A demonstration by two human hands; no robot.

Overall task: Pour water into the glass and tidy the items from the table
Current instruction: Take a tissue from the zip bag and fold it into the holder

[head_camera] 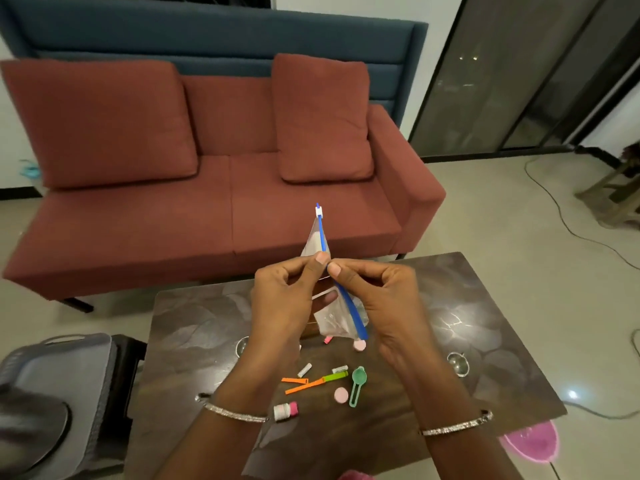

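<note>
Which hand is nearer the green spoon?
Right. The right hand is raised just above and right of the spoon; the left hand is farther off, to its upper left. Both pinch the bag.

Right of the green spoon the bench offers broad open surface out to its edge. Just left of the spoon, orange strips, a pink tablet and a small bottle crowd the way. Beyond the spoon, the left hand and right hand pinch a zip bag above the bench, blocking the way.
</note>
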